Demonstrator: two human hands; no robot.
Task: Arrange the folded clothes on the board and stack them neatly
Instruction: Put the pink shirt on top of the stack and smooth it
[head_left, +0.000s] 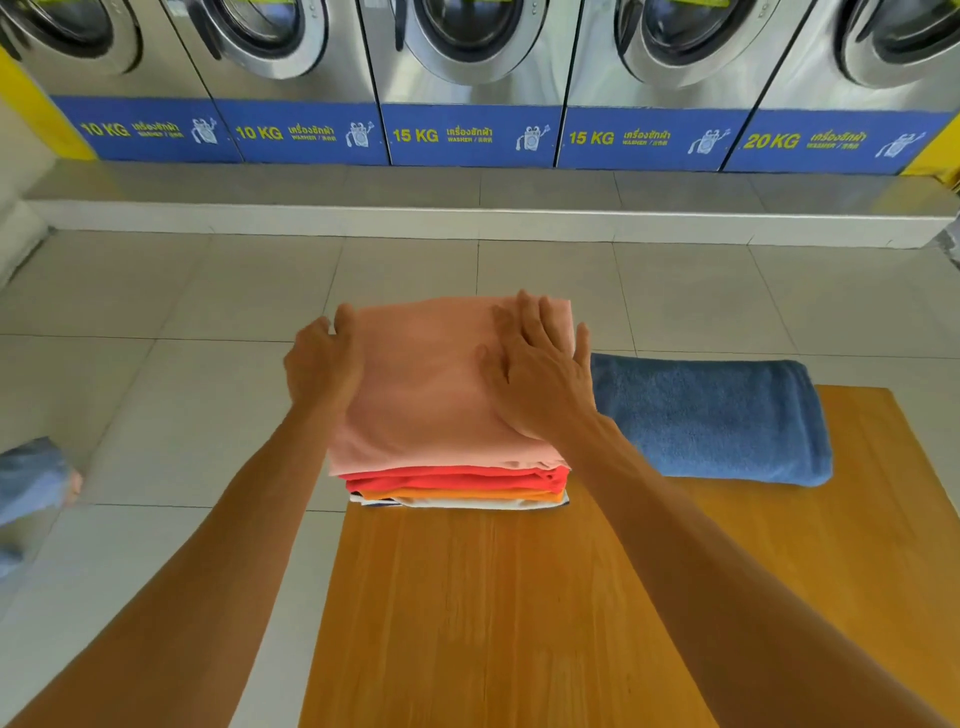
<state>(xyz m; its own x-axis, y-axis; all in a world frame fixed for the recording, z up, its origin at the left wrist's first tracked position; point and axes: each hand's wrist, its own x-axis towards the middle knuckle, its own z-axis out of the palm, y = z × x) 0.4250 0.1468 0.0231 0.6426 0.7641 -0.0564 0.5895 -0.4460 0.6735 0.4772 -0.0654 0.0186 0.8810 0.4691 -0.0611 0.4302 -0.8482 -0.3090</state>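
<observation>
Head view, looking forward and down. Stack of folded clothes (457, 467) at the far left corner of the wooden board (498, 613), topped by a pink garment (426, 379) over red, orange and white layers; front edges roughly flush, the white bottom layer protruding slightly at the lower left. Left hand (322, 364) cupped against the left side of the stack, fingers curled along the edge, thumb near the far corner; whether pinching cloth or merely pressing, impossible to tell. Right hand (540, 374) flat on top of the pink garment, fingers spread and extended, holding nothing, apparently smoothing or steadying. Folded blue towel (717, 421) just beside the stack on the right, lying separately, its far end past the board's far edge. Judged stage: stacking largely done, squaring of the pile under way; blue towel likely left to place on top. Stack's left face close to the board's left edge and its far part seemingly overhanging the tiled floor (156, 312), hence little margin leftward or forward. Ample bare board nearer the camera and to the right of it. Row of washing machines (472, 78) well apart, across the floor. Blurred blue-grey object (31, 483) at the left frame edge, unidentifiable.
</observation>
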